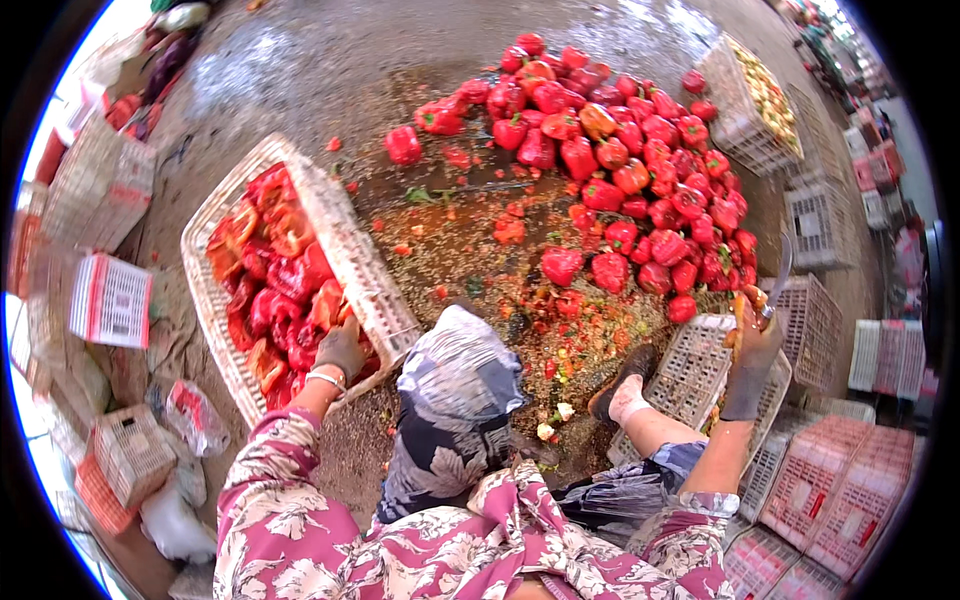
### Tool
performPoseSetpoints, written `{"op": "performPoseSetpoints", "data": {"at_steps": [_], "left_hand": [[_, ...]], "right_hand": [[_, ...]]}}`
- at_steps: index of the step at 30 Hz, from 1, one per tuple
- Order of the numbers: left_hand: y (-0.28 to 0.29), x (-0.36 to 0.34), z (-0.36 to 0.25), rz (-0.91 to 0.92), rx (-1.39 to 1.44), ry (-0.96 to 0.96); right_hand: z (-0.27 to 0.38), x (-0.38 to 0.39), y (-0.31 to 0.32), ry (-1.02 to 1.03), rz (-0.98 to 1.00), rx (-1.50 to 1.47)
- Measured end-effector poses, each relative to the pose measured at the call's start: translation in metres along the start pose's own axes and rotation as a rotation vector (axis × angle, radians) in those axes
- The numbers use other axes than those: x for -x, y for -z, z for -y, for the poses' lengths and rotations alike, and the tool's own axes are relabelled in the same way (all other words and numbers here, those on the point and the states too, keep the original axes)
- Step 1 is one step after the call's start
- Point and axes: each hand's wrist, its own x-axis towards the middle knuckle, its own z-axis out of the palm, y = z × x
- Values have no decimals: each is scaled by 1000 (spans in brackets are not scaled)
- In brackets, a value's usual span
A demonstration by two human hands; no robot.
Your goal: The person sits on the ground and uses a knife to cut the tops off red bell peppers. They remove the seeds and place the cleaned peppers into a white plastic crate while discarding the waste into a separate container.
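My left hand (341,352), in a dark grey glove, reaches over the near right corner of a pale plastic crate (375,255) and touches the red peppers inside. Its fingertips are hidden against the opened red peppers (285,290), so its grip does not show. Out to the right, my right hand (757,350), also gloved in grey, is closed round a knife with a curved metal blade (784,262). Wet orange-red bits cling to its fingers. A large heap of whole red peppers (640,165) lies on the floor ahead, between the hands.
Seeds and pepper scraps (500,250) litter the wet floor. An upturned crate (690,365) lies beside my foot (625,395). A crate of yellowish pieces (765,95) stands beyond the heap. Stacked crates (835,490) line the right, with more crates (132,455) at the left.
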Motion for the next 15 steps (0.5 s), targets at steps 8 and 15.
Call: {"op": "performPoseSetpoints", "data": {"at_steps": [8,15], "left_hand": [[2,-11,-1,20,-52,35],[142,-4,-41,198,16,77]], "right_hand": [[-11,3,9,-49,-101,-251],[-18,15,38,-139,-73,-350]]}}
